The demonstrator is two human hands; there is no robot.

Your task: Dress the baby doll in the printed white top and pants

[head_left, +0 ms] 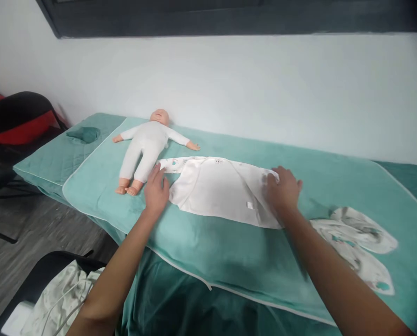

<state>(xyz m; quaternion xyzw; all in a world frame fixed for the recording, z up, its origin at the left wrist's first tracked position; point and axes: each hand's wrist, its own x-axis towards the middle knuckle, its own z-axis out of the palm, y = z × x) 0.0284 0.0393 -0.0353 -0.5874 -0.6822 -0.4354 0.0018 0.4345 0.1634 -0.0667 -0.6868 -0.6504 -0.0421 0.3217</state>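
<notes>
A white baby shirt (215, 191) lies spread out on the green mat, its pale inner side up, with a small printed pattern along the sleeve edge. My left hand (156, 190) rests at the end of the shirt's left sleeve, fingers stretched out and thumb apart. At the other end, my right hand (283, 189) has its fingers curled over the right sleeve and grips it. Just beyond my left hand a baby doll (147, 142) in a white suit lies on its back, arms spread, feet towards me.
The green mat (229, 266) covers a long padded bed against a white wall (246, 88). Folded patterned baby clothes (358, 247) lie at the right. A black chair (51, 266) at the lower left holds pale cloth (59, 298) and a cable. More chairs (23, 116) stand at the far left.
</notes>
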